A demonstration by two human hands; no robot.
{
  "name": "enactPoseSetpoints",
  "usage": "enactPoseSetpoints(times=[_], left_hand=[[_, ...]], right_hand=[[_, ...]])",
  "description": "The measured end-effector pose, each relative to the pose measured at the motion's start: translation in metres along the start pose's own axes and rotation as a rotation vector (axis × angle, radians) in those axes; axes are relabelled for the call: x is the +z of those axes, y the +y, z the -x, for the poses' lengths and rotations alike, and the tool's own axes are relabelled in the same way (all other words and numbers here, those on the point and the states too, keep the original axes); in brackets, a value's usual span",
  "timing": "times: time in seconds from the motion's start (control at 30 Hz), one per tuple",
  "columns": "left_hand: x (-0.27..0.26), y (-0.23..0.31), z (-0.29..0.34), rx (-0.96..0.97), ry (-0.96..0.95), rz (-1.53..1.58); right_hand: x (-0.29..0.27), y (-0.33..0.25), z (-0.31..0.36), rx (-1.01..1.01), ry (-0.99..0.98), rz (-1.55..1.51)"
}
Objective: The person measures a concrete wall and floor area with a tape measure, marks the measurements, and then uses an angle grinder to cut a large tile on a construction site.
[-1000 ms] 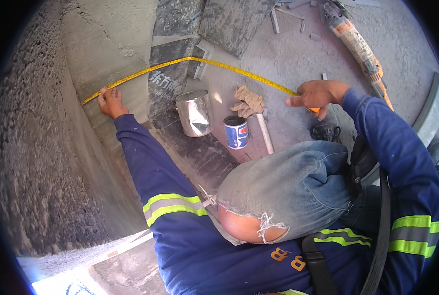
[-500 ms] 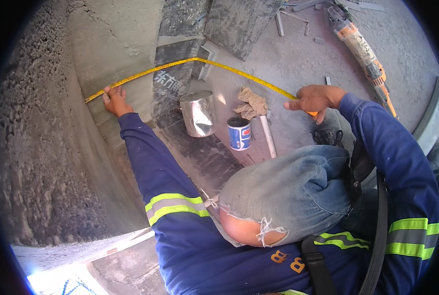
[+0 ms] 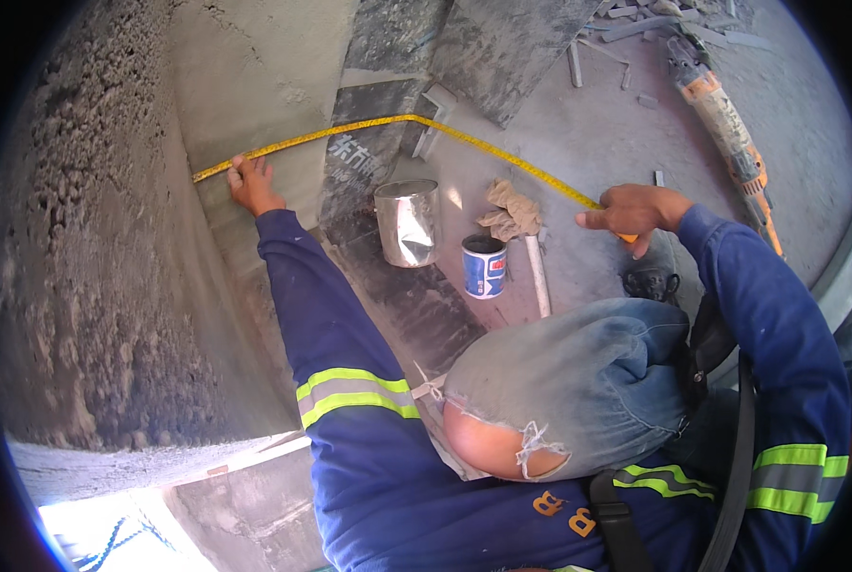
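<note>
A yellow tape measure (image 3: 349,127) stretches between my two hands, its blade bent in the middle. At the left my left hand (image 3: 256,186) pinches the blade close to its end, which meets the base of the rough concrete wall (image 3: 102,238). My right hand (image 3: 636,210) is wrapped round the tape's case, of which only a little orange shows under the fingers. Below the blade stand a shiny metal can (image 3: 409,224) and a smaller blue and white can (image 3: 484,267) with a dark inside.
Crumpled brown paper (image 3: 512,210) lies behind a pale stick (image 3: 537,276). An orange and grey power tool (image 3: 726,133) rests on the dusty floor at the far right. Dark boards (image 3: 502,57) and scattered offcuts (image 3: 636,29) lie at the back. My bent knee (image 3: 502,443) is in front.
The whole view has shifted, so things appear slightly further right. Both hands keep their hold on the tape measure, and the blade stays stretched and bent as before.
</note>
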State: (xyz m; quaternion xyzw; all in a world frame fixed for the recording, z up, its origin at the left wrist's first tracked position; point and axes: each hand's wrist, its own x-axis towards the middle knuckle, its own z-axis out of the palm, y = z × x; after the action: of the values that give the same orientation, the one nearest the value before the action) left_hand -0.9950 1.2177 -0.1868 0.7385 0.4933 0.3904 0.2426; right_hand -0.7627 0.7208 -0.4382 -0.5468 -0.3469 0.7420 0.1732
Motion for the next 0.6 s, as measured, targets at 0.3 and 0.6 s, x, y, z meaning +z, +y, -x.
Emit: enactPoseSetpoints(times=[0.3,0.6], left_hand=[[0.0022,0.0054,0.0078,0.011,-0.006,-0.005],[0.0028,0.0017,0.0062,-0.005,-0.03,0.034]], right_hand=[[-0.0001,0.0046,-0.0037,-0.033,0.011,0.013],[-0.0035,0.0083,-0.0039,-0.006,-0.023,0.021]])
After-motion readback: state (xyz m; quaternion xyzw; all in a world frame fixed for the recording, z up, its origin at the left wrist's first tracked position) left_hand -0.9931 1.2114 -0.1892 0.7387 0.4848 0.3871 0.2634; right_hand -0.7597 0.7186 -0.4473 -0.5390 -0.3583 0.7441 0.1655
